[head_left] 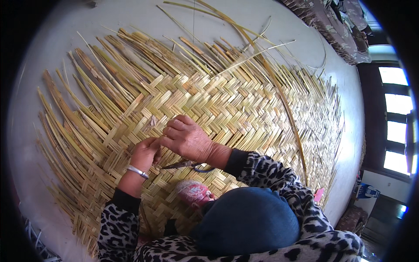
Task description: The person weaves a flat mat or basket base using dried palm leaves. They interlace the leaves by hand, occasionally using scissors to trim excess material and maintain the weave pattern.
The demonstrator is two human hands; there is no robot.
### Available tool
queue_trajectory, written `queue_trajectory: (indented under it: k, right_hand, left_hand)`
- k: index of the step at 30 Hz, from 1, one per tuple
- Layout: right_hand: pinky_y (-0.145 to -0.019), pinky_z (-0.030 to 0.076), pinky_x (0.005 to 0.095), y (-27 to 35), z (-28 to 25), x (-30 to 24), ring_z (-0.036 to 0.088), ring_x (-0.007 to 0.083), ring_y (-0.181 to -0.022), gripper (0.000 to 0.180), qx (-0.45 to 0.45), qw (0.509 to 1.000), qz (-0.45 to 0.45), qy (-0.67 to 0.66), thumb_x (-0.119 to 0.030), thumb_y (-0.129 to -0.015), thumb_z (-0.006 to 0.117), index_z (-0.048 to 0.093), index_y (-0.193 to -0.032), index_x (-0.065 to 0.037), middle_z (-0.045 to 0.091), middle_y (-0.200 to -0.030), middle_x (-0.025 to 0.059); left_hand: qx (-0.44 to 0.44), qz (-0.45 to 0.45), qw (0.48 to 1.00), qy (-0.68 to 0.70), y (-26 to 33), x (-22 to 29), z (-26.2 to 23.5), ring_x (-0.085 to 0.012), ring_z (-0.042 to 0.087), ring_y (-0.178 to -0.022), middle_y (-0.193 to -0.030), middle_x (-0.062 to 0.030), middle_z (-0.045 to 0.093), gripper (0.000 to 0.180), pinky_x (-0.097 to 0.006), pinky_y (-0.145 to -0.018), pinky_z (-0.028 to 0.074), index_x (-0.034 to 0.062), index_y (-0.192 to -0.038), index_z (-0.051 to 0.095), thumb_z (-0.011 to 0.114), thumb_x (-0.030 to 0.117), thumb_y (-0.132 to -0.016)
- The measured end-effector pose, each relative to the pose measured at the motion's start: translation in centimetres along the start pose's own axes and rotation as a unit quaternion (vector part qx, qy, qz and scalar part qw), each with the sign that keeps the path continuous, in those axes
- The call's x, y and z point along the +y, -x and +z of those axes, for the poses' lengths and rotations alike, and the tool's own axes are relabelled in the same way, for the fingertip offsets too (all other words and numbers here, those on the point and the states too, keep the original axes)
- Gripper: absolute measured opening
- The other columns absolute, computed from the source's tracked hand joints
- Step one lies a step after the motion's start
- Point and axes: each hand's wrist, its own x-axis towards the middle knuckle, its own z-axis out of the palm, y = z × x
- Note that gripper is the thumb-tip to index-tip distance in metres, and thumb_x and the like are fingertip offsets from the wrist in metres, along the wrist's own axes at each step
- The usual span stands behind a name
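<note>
A large woven reed mat (244, 109) fills the floor in front of me, its loose strip ends fanning out along the left and far sides. My left hand (145, 153), with a silver bangle at the wrist, is closed and meets my right hand just above the weave. Bent fingers close up my right hand (185, 136) too. Whatever the two hands pinch between them is hidden by the fingers. Beneath them, scissors (178, 165) with dark blades and a blue handle lie on the mat, close to my right wrist.
My knee in dark blue cloth (251, 218) and a foot in a pink patterned covering (192, 192) rest on the mat. One long loose reed strip (286, 102) arcs across the weave. Patterned fabric (325, 26) hangs at the far right, near a bright window (397, 105).
</note>
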Motion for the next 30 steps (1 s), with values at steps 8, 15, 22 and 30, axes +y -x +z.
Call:
queue_trajectory:
  k: [8,15,22,30]
  right_hand:
    - [-0.095,0.044,0.0438,1.8,-0.1,-3.3,0.054,0.0318,-0.11,0.027,0.097,0.977,0.172,-0.078,-0.014,-0.076,0.065,0.061,-0.102,-0.009,0.058,-0.118,0.0117]
    - [-0.072,0.053,0.0266,2.1,2.3,-2.5,0.062,0.0122,-0.078,0.024,0.058,0.517,0.503,-0.689,-0.024,-0.097,0.059,0.06,-0.108,-0.002,0.067,-0.093,0.0071]
    - [-0.06,0.048,0.0229,1.6,3.7,-2.7,0.058,0.0096,-0.066,0.013,0.006,0.46,0.446,-0.768,-0.017,-0.097,0.058,0.058,-0.099,-0.005,0.065,-0.085,0.0045]
    - [-0.06,0.047,0.0216,0.7,3.6,-2.8,0.057,0.0082,-0.064,0.013,-0.063,0.595,0.421,-0.682,-0.018,-0.094,0.063,0.06,-0.093,-0.006,0.063,-0.076,0.0008]
  left_hand:
    - [0.041,-0.045,0.995,0.074,3.5,-0.3,-0.4,-0.0047,0.038,-0.043,-0.056,0.0043,0.046,0.029,-0.022,-0.039,0.027,0.0052,-0.08,0.063,0.065,0.031,-0.093]
    - [0.003,0.022,0.997,0.072,5.5,-2.6,-0.8,-0.0046,0.05,-0.056,-0.067,0.0025,0.057,0.019,-0.02,-0.05,0.04,0.0007,-0.091,0.064,0.066,0.02,-0.092]
    - [-0.051,0.037,0.998,0.025,6.1,-3.5,-1.7,-0.0054,0.056,-0.063,-0.076,-0.0003,0.064,0.015,-0.021,-0.057,0.046,0.0006,-0.094,0.063,0.065,0.016,-0.092]
    - [-0.059,0.005,0.998,0.021,6.1,-4.1,-2.2,-0.0058,0.058,-0.064,-0.076,-0.0002,0.064,0.016,-0.021,-0.056,0.047,0.0008,-0.095,0.064,0.066,0.016,-0.091]
